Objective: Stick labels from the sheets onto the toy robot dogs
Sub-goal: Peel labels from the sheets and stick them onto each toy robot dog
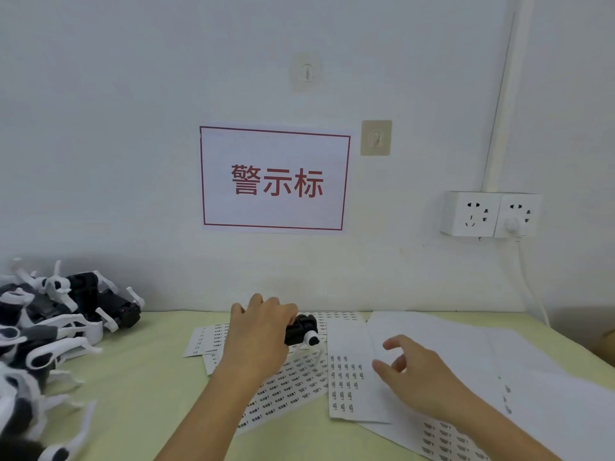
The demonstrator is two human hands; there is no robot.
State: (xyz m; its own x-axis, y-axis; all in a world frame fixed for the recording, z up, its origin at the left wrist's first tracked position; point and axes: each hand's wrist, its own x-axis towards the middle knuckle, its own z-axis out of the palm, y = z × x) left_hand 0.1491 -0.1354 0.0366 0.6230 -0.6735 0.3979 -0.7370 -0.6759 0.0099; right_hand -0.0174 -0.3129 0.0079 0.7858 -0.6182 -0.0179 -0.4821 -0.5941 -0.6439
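Note:
My left hand [261, 331] grips a black and white toy robot dog [304, 331] from above, holding it over the label sheets near the wall. The dog's white legs reach down towards a sheet of small printed labels [293, 377]. My right hand [419, 371] hovers just right of a narrower label sheet [346, 384], fingers loosely curled with thumb and forefinger apart; nothing shows between them. More label sheets [213, 337] lie behind my left hand.
A pile of several black and white toy robot dogs [50, 327] fills the table's left side. Mostly blank backing sheets [466, 354] spread over the right. The wall stands close behind, with a red-bordered sign [274, 179] and a socket block [489, 214] with a cable.

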